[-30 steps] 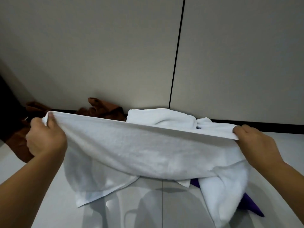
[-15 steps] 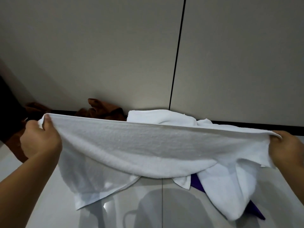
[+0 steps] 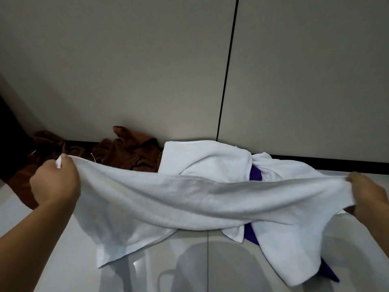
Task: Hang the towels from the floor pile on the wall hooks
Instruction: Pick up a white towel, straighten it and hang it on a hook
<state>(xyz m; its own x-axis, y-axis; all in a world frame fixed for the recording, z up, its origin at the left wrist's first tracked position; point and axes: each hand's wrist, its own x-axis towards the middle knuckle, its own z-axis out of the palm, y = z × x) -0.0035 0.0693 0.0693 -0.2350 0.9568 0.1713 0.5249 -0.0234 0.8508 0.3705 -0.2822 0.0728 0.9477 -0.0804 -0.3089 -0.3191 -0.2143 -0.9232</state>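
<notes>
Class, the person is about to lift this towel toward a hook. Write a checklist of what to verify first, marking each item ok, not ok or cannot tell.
1. Left hand grips a corner of the white terry towel: ok.
2. Right hand grips the opposite end: ok.
3. Towel spread flat: not ok, its middle sags and twists.
4. Towel clear of the purple cloth below: cannot tell.
5. Wall hook in sight: not ok, none visible.
6. Brown towels out of the way: ok.
</notes>
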